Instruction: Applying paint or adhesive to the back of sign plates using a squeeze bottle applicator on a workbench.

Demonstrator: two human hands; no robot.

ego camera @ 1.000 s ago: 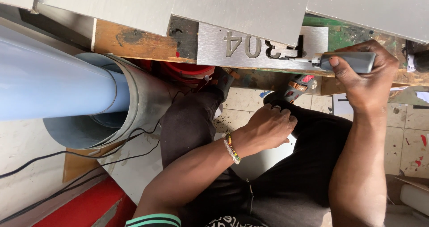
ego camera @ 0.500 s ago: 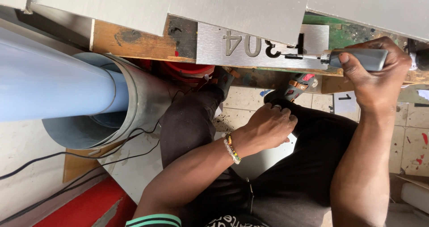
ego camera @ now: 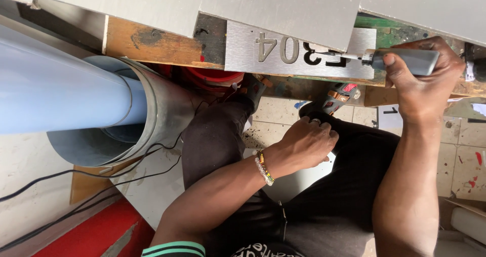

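Head view: the right hand [ego camera: 422, 87] is closed around a grey rotary tool [ego camera: 402, 60], its tip against the metal plate [ego camera: 298, 52] (cut-out characters in it) lying on the wooden bench [ego camera: 152, 42]. The left hand [ego camera: 306, 143] rests curled on the lap, holding nothing visible. A blue pipe [ego camera: 55, 92] lies left.

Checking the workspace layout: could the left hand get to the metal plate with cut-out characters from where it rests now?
Probably yes. The left hand rests on the lap, and the metal plate sits on the bench edge just above the knees. Nothing stands between them; the right hand holds a grey rotary tool at the plate's far end.
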